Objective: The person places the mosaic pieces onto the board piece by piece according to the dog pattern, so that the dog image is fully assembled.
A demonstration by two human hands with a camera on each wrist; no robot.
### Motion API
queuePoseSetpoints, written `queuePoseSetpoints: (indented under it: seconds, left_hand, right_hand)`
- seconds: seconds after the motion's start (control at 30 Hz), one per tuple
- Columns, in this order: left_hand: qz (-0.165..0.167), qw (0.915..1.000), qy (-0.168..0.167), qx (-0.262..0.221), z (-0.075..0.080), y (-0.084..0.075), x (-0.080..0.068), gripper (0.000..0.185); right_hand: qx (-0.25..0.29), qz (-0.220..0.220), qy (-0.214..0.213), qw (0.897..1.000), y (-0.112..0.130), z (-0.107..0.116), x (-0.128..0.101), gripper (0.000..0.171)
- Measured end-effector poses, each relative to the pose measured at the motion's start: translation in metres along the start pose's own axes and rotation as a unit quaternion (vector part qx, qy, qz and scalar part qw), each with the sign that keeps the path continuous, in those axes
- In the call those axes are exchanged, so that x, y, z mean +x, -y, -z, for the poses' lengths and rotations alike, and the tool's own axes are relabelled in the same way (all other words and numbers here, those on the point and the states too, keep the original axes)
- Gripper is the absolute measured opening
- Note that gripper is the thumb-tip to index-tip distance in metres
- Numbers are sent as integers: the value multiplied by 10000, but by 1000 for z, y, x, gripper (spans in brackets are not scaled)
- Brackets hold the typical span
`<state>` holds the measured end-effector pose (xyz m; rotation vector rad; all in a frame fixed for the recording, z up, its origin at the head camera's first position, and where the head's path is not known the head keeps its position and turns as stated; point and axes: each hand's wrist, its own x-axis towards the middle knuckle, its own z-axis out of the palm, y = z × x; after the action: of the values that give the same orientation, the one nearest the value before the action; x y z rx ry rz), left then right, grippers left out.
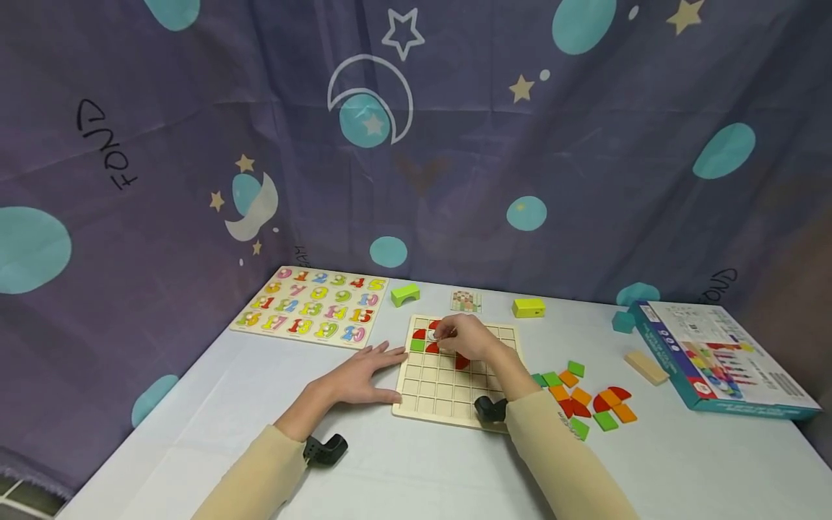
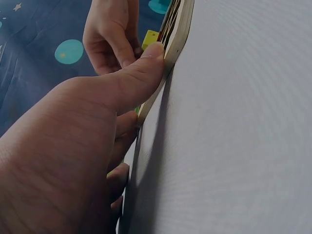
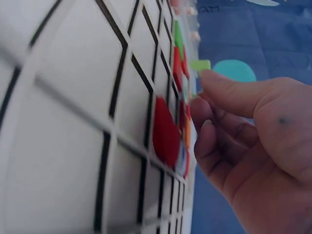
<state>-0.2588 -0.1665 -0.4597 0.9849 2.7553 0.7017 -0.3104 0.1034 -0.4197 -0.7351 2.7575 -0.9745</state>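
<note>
A wooden grid board (image 1: 429, 393) lies on the table, with red curved pieces (image 1: 462, 361) and a green square tile (image 1: 417, 346) in its upper part. My left hand (image 1: 364, 375) rests flat at the board's left side, fingers spread. In the left wrist view, its thumb (image 2: 141, 70) touches the board's edge. Over the upper cells, my right hand (image 1: 471, 338) has its thumb and forefinger close together; whether a small piece is between them I cannot tell. The right wrist view shows its other fingers curled beside a red piece (image 3: 165, 134) on the grid.
Loose orange tiles (image 1: 625, 413), with green and red ones, lie right of the board. A number puzzle (image 1: 312, 307) stands back left. Behind the board are a green arch block (image 1: 405, 294), a pattern card (image 1: 466, 300) and a yellow block (image 1: 529, 308). A box (image 1: 721, 354) is far right.
</note>
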Motion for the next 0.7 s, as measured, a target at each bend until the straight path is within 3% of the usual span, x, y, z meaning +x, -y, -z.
queuePoseSetpoints:
  seconds: [0.37,0.7]
  left_hand:
    - [31,10000,-34,-41,0,0,-2,81]
    - [48,10000,-28,-41,-2,1,1,81]
  right_hand:
    - [410,-136,-120,9990,-24,32,-41,9]
    - [271,-648,-24,9975,-43,54,-85,16]
